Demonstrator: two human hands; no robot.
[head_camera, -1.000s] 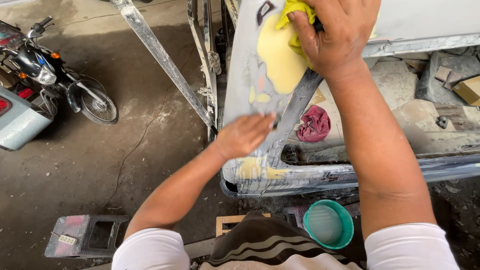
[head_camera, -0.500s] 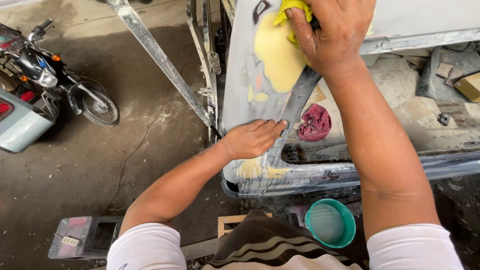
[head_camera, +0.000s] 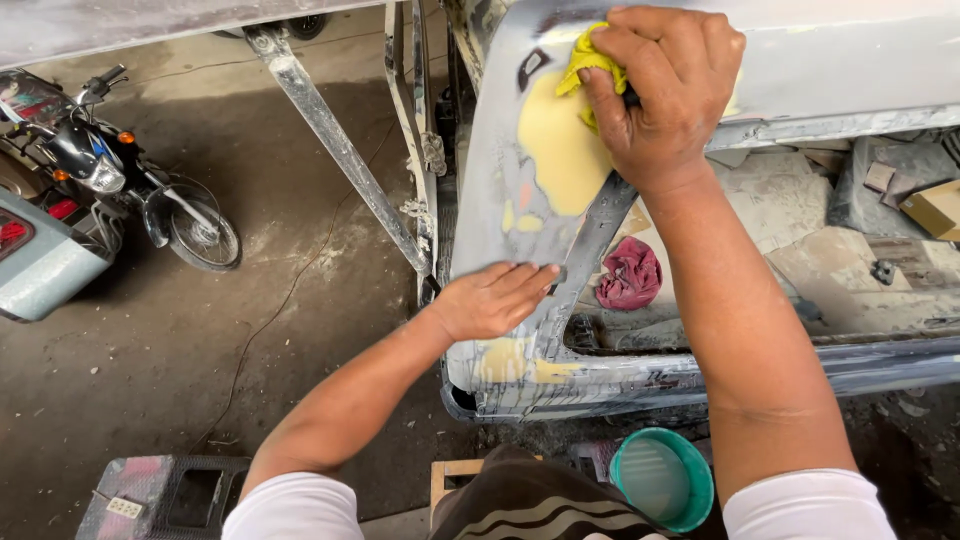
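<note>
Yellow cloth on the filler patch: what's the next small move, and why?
Probably draw the yellow cloth down across the filler patch: the right hand grips it at the patch's top edge, the yellow area below lies uncovered, and the left hand lies flat on the grey panel.

A motorcycle (head_camera: 120, 185) stands left of the car panel (head_camera: 520, 200); a bucket (head_camera: 662, 478) sits below it.

Grey car panel (head_camera: 500, 180) with pale yellow filler patch (head_camera: 555, 150) (smaller yellow spots at 6 o'clock). Yellow cloth (head_camera: 585, 70), maroon rag (head_camera: 630, 275), teal bucket (head_camera: 662, 478), white sleeves (head_camera: 300, 508), black motorcycle (head_camera: 110, 180).
</note>
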